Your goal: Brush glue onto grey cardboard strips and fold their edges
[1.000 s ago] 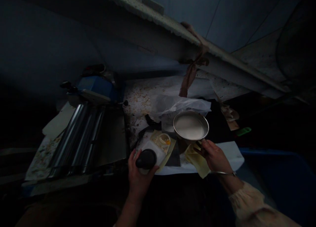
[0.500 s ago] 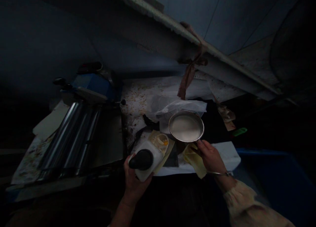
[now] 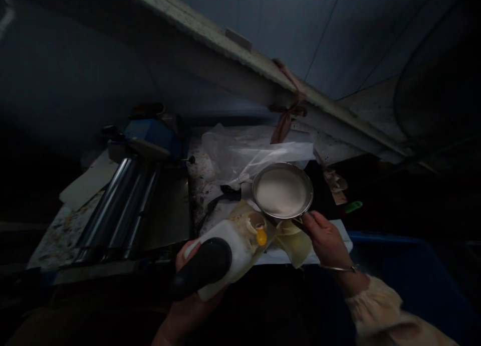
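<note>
The left hand (image 3: 193, 306) holds the white container (image 3: 238, 245) from below and from its left side. Its fingers are bent around the container, with a part of them showing at the left edge; the others are hidden, so I cannot tell how wide they are spread. The container is tilted, and its black part (image 3: 208, 266) points toward the lower left. Near its other end there is a round opening, and an orange-yellow tip (image 3: 261, 236) shows just beside it.

The right hand (image 3: 330, 240) grips the pan (image 3: 282, 217) by its short dark handle. The fingers are curled and closed together on the handle, and the thumb lies close to the rim. The pan is to the right of the container and a little farther from the person, and pale contents (image 3: 280, 190) are inside it. Below the pan lies a yellowish sheet (image 3: 296, 248), near the right hand. Behind the pan a clear plastic sheet (image 3: 236, 155) is spread on the table (image 3: 199, 165)
</note>
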`<state>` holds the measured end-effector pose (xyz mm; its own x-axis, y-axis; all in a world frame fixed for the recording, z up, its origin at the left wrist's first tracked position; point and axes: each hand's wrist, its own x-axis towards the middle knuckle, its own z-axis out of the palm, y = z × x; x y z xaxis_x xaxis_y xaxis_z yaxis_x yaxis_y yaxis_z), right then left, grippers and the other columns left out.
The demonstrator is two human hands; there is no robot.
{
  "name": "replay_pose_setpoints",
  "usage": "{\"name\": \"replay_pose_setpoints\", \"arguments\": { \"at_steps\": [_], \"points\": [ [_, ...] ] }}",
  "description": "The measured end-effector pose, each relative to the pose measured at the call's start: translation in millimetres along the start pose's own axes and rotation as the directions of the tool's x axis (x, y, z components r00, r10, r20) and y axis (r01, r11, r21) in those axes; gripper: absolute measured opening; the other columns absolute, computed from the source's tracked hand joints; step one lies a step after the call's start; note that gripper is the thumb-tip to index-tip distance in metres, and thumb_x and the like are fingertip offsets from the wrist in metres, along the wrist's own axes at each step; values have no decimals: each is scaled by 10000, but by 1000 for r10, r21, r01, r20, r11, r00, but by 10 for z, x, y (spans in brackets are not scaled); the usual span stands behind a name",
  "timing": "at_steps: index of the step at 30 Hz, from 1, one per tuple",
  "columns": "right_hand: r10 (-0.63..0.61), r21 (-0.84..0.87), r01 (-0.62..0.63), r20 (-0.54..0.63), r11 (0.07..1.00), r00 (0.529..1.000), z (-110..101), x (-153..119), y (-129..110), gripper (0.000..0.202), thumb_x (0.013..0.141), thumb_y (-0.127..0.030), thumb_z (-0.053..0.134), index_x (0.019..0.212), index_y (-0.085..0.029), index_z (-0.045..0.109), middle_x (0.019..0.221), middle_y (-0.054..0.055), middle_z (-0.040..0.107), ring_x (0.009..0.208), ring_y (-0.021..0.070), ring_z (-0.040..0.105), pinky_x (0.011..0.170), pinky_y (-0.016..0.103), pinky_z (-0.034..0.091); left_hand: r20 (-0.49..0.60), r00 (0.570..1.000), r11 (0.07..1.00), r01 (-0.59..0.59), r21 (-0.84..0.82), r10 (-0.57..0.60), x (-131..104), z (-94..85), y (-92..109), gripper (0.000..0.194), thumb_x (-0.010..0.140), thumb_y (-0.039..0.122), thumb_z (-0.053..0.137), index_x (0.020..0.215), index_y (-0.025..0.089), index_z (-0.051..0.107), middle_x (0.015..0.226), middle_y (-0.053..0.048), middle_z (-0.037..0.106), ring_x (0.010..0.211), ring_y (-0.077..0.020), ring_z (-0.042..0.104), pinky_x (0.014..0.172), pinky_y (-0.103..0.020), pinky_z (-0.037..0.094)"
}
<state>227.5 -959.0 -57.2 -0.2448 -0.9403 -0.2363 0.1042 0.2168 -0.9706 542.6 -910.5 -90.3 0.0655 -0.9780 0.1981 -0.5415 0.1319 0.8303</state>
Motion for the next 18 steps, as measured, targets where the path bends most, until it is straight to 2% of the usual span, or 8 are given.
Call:
{"name": "replay_pose_setpoints", "arguments": {
  "at_steps": [2,5,10,16,18],
  "points": [
    [-16,-35,16,6,999,1000,-3,-45,-120,375,755,-573,683,840,-213,618,792,-5,690,742,178,637,636,278,508,-10,999,999,-43,-14,43,-12,-84,64,949,619,367,788,1413,360,268,1362,-98,413,1249,-405,450,1044,-623,419],
    [-31,-62,31,9,998,999,-6,-100,-264,397,745,-587,685,845,-208,627,799,3,691,755,182,637,638,279,508,-29,999,999,-25,-25,24,-29,-160,123,938,633,380,773,1423,372,268,1378,-80,421,1255,-406,448,1047,-640,408],
    [-69,-46,70,31,996,997,-28,-145,-373,323,797,-530,663,897,-224,638,852,14,702,808,188,641,644,263,489,-72,995,998,-64,-25,62,-55,-165,182,959,594,376,801,1409,404,297,1357,-67,450,1222,-420,478,1026,-651,422],
    [-153,-177,153,18,972,988,-48,-203,-477,298,814,-504,646,930,-230,655,892,23,692,827,195,617,665,270,475,-49,993,994,-104,-15,103,-50,-175,295,963,599,365,811,1411,399,293,1351,-90,427,1207,-419,482,1004,-659,438],
    [-174,-209,173,12,962,985,-31,-227,-526,302,809,-508,644,926,-230,655,884,19,683,802,190,604,675,276,472,-68,996,998,-64,-22,63,-37,-200,323,977,544,352,841,1380,403,339,1342,-77,443,1210,-411,486,1025,-621,445]
  ]
}}
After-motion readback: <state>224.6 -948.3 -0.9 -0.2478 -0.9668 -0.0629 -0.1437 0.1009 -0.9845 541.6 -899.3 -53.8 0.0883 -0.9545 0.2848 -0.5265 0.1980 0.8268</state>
